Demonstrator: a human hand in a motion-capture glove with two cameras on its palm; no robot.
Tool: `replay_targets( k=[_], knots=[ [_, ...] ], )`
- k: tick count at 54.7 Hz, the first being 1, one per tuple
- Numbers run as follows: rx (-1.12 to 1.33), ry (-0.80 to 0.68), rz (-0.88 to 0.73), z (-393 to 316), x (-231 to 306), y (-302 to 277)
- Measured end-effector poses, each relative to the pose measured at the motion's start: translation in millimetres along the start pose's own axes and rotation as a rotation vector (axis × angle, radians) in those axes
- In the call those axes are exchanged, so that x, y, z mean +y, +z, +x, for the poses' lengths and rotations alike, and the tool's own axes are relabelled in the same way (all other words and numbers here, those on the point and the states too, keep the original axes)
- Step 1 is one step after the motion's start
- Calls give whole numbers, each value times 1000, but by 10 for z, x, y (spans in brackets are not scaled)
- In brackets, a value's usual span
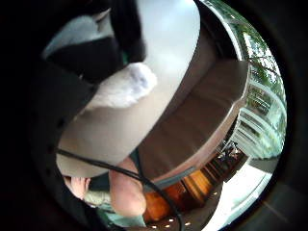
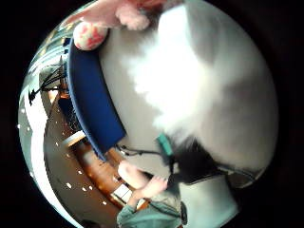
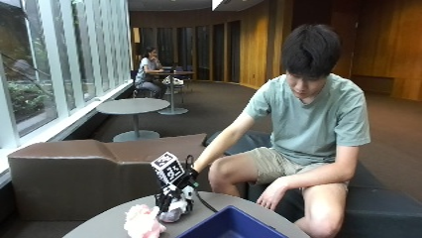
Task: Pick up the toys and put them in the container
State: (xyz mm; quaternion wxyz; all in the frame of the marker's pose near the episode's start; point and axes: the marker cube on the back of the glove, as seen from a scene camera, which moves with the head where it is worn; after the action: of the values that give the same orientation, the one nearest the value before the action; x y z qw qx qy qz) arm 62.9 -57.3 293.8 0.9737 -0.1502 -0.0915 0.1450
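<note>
In the outside view my gloved right hand (image 3: 177, 192) is down on the round grey table (image 3: 99, 227), its fingers curled over a white and grey plush toy (image 3: 174, 212). The toy still touches the tabletop. Its white fur (image 2: 190, 85) fills much of the thumb side palm view, and a white furry part (image 1: 126, 86) shows beside the black glove (image 1: 89, 60). A pink and white plush toy (image 3: 143, 224) lies on the table just beside the hand; it also shows near the container's end (image 2: 90, 35). The blue container (image 3: 231, 225), seen too as a blue wall (image 2: 90, 99), stands at the table's near edge.
A brown upholstered bench (image 3: 79, 171) runs behind the table. The person sits on a dark seat (image 3: 382, 203) at the table's far side, bare left hand (image 3: 272, 194) resting at the knee. Another round table (image 3: 133, 106) stands farther back by the windows.
</note>
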Motion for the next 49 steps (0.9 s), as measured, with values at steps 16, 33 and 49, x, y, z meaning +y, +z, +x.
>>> replay_targets(
  k=[16,33,49],
  knots=[
    [126,-14,75,16,-127,104],
    [194,11,103,-180,-153,-177],
    [212,-27,161,-443,104,-1140]
  ],
)
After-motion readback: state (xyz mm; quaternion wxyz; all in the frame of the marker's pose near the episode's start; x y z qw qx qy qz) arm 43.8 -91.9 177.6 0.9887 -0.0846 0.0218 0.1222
